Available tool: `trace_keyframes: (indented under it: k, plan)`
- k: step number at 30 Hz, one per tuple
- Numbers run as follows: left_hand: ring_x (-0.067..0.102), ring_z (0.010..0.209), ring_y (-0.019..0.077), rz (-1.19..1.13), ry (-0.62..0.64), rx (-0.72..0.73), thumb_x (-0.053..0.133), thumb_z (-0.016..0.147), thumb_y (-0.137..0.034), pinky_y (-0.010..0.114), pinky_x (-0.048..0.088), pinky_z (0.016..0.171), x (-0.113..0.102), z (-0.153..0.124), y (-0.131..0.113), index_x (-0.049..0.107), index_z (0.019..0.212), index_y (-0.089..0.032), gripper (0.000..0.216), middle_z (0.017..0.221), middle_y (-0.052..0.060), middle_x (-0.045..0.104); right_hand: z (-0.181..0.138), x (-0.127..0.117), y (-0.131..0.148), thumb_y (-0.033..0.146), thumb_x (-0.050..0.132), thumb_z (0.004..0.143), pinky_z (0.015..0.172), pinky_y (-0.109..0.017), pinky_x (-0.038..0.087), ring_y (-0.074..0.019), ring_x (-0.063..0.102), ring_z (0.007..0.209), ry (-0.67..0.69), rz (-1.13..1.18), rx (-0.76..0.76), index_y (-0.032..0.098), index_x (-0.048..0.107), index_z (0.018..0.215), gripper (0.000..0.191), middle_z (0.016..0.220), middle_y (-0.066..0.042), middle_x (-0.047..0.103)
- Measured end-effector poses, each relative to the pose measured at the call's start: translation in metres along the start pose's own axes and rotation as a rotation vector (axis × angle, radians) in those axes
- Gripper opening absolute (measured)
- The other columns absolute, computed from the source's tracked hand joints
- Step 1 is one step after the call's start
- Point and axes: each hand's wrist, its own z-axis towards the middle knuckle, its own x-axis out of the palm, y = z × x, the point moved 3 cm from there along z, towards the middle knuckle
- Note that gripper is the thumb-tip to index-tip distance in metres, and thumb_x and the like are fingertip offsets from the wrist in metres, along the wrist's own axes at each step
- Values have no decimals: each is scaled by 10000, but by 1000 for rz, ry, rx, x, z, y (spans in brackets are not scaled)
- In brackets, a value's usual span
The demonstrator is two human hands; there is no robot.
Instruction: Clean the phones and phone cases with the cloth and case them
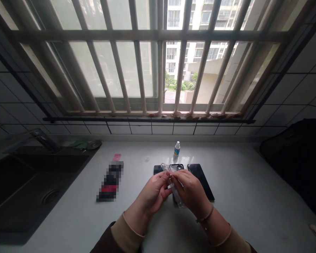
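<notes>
Grey countertop [239, 182] ran under a barred window, dark sink [28, 189] at left. Dark phone [201, 181] lay flat behind the hands, small dropper bottle [177, 148] beyond. Left hand [154, 195] and right hand [191, 191] both pinched a clear phone case [173, 182], held edge-up above the counter. Looked light, bendy, slick; best gripped along the rims.

No readable text, brand, number or sign found. Label on small dropper bottle [177, 149] seen as blue-and-white band only; lettering too small to be made out. Flat box [110, 181] on table [242, 182] blurred out; nothing legible there. Pink slip [117, 157] beside it shown blank at this size. Dark phone screens [201, 180] unlit, no characters displayed.
</notes>
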Motion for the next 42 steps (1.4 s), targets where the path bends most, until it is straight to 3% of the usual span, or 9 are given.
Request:
trace_keyframes:
  k: [6, 10, 15, 20, 28, 36, 42]
  plan:
    - [726, 1015, 214, -80, -100, 23, 780, 963, -314, 364, 613, 979, -6, 4, -8, 724, 1098, -109, 252, 1099, 143, 741, 2, -6, 3, 159, 534, 1062, 841, -388, 571, -257, 688, 932, 45, 15, -28, 232, 717, 1104, 201, 988, -78, 765]
    - [716, 1106, 244, -110, -184, 69, 797, 941, -253, 371, 621, 984, -14, 7, -19, 726, 1077, -106, 213, 1186, 159, 720, 2, -10, 7, 195, 507, 1085, 792, -364, 543, -244, 654, 876, 90, 19, -43, 218, 708, 1059, 205, 911, -78, 727]
    - [698, 1187, 293, -126, -279, 106, 738, 975, -222, 469, 598, 1053, -26, 7, -34, 727, 1072, -98, 158, 1237, 192, 700, 2, -12, 10, 237, 494, 1100, 747, -342, 503, -229, 626, 839, 133, 65, -5, 213, 690, 991, 226, 883, -74, 701]
    - [702, 1167, 285, -112, -307, 118, 757, 965, -239, 516, 567, 1101, -27, 6, -38, 734, 1029, -104, 150, 1170, 182, 710, 1, -12, 9, 273, 492, 1099, 761, -333, 481, -229, 641, 875, 191, 189, 135, 221, 697, 1006, 231, 933, -74, 714]
    - [661, 1212, 271, -25, -302, 143, 838, 903, -271, 478, 572, 1101, -21, 8, -24, 757, 1030, -135, 202, 1203, 160, 700, -5, 0, 9, 538, 538, 1078, 695, -293, 456, -176, 597, 729, 253, 628, 443, 203, 713, 943, 401, 805, -34, 691]
    - [625, 1265, 297, 60, -307, 197, 949, 777, -392, 438, 570, 1070, -17, 7, -21, 760, 1092, -157, 437, 1257, 154, 680, -7, 14, 3, 615, 710, 960, 713, -294, 464, -163, 583, 725, 171, 990, 685, 176, 745, 927, 441, 809, -33, 698]
    - [674, 1231, 311, 214, -199, 193, 1001, 702, -333, 424, 527, 1081, -8, 7, -8, 703, 1273, -164, 666, 1282, 169, 715, -6, 15, -5, 618, 818, 857, 803, -348, 533, -213, 661, 827, 11, 1208, 823, 174, 790, 1007, 469, 928, -82, 763]
